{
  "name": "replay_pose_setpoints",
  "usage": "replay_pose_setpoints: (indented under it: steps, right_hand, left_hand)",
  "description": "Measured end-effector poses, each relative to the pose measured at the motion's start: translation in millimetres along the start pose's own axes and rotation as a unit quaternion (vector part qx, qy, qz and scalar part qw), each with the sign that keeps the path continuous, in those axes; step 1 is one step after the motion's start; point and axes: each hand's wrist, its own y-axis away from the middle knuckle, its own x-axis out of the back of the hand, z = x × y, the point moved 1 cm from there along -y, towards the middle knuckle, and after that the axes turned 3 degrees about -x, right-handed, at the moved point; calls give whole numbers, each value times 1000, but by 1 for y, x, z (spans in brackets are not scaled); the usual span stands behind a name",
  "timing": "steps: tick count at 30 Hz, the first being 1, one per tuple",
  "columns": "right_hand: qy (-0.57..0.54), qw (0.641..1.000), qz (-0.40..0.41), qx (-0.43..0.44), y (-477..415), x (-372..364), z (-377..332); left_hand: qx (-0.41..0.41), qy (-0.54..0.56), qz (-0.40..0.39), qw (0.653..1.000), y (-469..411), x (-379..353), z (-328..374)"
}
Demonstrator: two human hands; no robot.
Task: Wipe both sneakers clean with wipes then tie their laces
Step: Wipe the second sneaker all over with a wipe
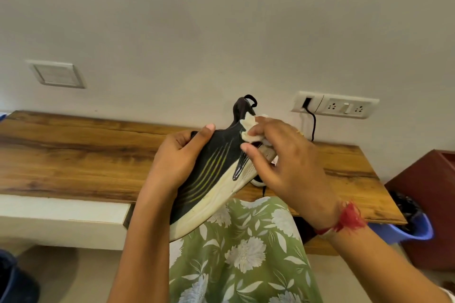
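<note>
A black sneaker with yellow-green stripes and a thick off-white sole is held up on its side above my lap, heel away from me. My left hand grips its upper from the left, thumb on top. My right hand pinches a crumpled white wipe against the sneaker's heel side. A small part of a second sneaker shows on the wooden shelf, mostly hidden behind my right hand and the held shoe. A dark lace hangs over the shelf edge there.
The wooden shelf runs along a white wall. A socket panel with a black cable plugged in sits at the right. A blue bin lined with a black bag and a red-brown cabinet stand at the right. Green floral fabric covers my lap.
</note>
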Motion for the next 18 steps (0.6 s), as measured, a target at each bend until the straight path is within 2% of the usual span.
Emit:
replay_pose_setpoints:
  steps: [3, 6, 8, 10, 12, 14, 17, 18]
  right_hand:
    - [26, 998, -27, 52, 3, -1, 5]
    - [-59, 997, 25, -39, -10, 8, 19]
    - [-81, 992, 69, -60, -11, 10, 21]
    - [-35, 997, 73, -2, -3, 7, 11]
    - [20, 996, 42, 81, 6, 4, 5]
    - [36, 994, 16, 107, 5, 4, 13]
    - [-62, 995, 71, -13, -9, 9, 29]
    - [-73, 993, 84, -29, -10, 9, 28]
  left_hand:
    - [-20, -38, 14, 999, 1, 6, -1]
    - [-37, -36, 21, 998, 3, 3, 2]
    - [-44, -8, 20, 999, 2, 0, 3]
    - [-40, 10, 18, 999, 2, -1, 3]
    - [-38, 5, 13, 999, 0, 0, 0]
    - [-47, -18, 18, 999, -1, -1, -2]
    - [-55, -36, 12, 998, -2, -5, -3]
    - [-53, -31, 11, 998, -1, -7, -3]
